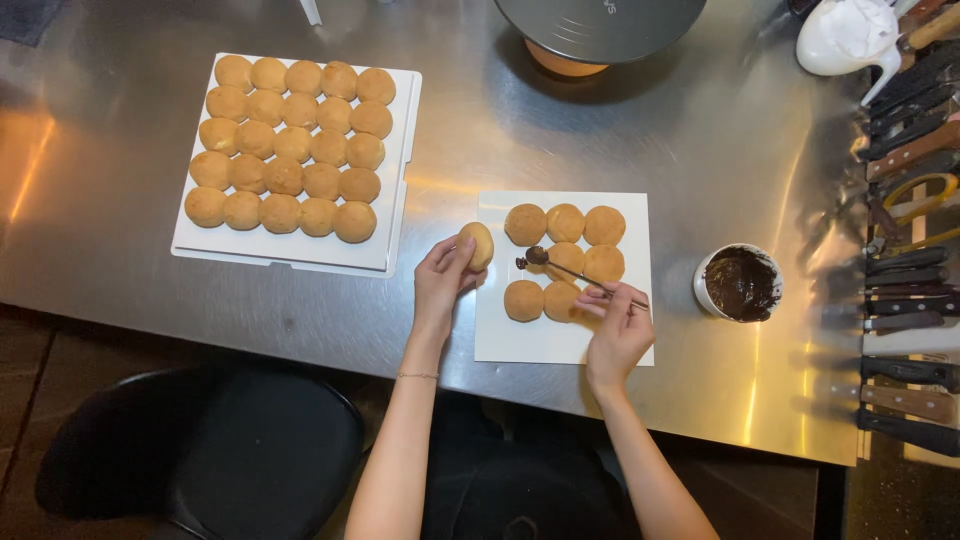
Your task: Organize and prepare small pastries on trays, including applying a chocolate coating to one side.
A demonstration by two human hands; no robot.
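At frame centre, the left hand (440, 283) grips a round bun (477, 244) at its fingertips, just left of the white board (560, 340). The right hand (617, 325) pinches a spoon (580, 273), its chocolate-coated bowl over the buns (563, 258) on the board, left of the chocolate cup (739, 283).

Tabletop (700, 140): brushed steel, smooth, glaring reflections. Boards (395, 215) under buns: matt white, smooth. Buns (282, 176): matt golden crust. Spoon (575, 270): thin shiny metal. Cup (705, 290) filling: glossy dark paste. Knife handles (905, 150): wood, riveted.
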